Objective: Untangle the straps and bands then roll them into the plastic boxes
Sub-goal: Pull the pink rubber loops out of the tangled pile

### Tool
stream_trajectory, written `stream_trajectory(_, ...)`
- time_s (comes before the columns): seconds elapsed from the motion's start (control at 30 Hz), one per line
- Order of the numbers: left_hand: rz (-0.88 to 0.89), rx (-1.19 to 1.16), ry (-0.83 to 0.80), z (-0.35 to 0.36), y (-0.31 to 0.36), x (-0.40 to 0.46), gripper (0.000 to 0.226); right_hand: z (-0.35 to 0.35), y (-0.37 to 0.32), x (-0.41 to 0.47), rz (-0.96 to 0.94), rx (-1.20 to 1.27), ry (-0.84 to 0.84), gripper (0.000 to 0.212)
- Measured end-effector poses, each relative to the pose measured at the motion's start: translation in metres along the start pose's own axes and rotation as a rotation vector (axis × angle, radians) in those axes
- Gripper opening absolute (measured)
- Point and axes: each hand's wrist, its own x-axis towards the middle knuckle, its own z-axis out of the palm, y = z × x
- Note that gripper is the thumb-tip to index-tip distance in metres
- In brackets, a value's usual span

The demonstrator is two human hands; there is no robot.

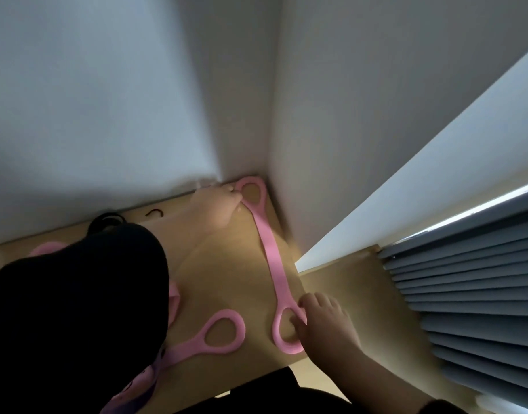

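Observation:
A long pink strap [271, 255] with a loop at each end lies stretched along the right side of the wooden table [220, 270]. My left hand [217, 206] reaches to the far corner by the wall and pinches the rim of the strap's far loop [261, 189]. My right hand [324, 324] holds the near loop [279, 339], with the thumb inside the loop and the fingers over its rim. A second pink strap [223, 330] lies at the table's front, its loop free and its tail running under my dark left sleeve [77, 309]. No plastic box is in view.
More pink band [44, 248] shows at the left behind the sleeve. A black band [107, 218] and a small dark band [154, 213] lie by the back wall. White walls close the corner. Grey blinds [466, 288] hang at the right.

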Motion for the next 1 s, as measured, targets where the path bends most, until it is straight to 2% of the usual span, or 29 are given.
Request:
stream_trajectory(0.13, 0.080, -0.130, 0.004, 0.017, -0.017, -0.055, 0.034, -0.008, -0.028, 0.013, -0.132, -0.010, 0.034, 0.032)
stream_trajectory(0.23, 0.168, -0.212, -0.093, 0.027, -0.019, -0.099, 0.059, -0.007, -0.056, 0.022, -0.251, 0.049, -0.017, 0.033)
stream_trajectory(0.3, 0.238, -0.278, -0.152, 0.030, -0.010, -0.133, 0.047, -0.006, -0.076, 0.029, -0.358, 0.073, -0.080, 0.037)
stream_trajectory(0.43, 0.352, -0.365, -0.086, 0.045, 0.003, -0.194, 0.037, 0.005, -0.113, 0.042, -0.538, -0.064, -0.188, 0.041)
stream_trajectory(0.5, 0.366, -0.358, -0.048, 0.063, -0.003, -0.220, 0.037, 0.011, -0.127, 0.046, -0.546, -0.174, -0.229, 0.041)
stream_trajectory(0.6, 0.368, -0.341, -0.098, 0.078, -0.015, -0.249, 0.033, 0.021, -0.143, 0.049, -0.515, -0.341, -0.279, 0.038)
stream_trajectory(0.67, 0.366, -0.293, -0.129, 0.081, -0.021, -0.260, 0.033, 0.024, -0.152, 0.052, -0.473, -0.349, -0.329, 0.034)
stream_trajectory(0.8, 0.290, -0.211, -0.128, 0.081, -0.033, -0.273, 0.033, 0.018, -0.168, 0.053, -0.473, -0.213, -0.285, 0.041)
stream_trajectory(0.83, 0.258, -0.202, -0.112, 0.083, -0.035, -0.277, 0.034, 0.014, -0.174, 0.052, -0.465, -0.130, -0.268, 0.036)
stream_trajectory(0.93, 0.182, -0.152, -0.094, 0.088, -0.045, -0.291, 0.042, -0.002, -0.192, 0.047, -0.405, 0.110, -0.183, 0.003)
stream_trajectory(1.0, 0.130, -0.162, -0.074, 0.086, -0.053, -0.297, 0.046, -0.011, -0.206, 0.044, -0.411, 0.204, -0.139, 0.007)
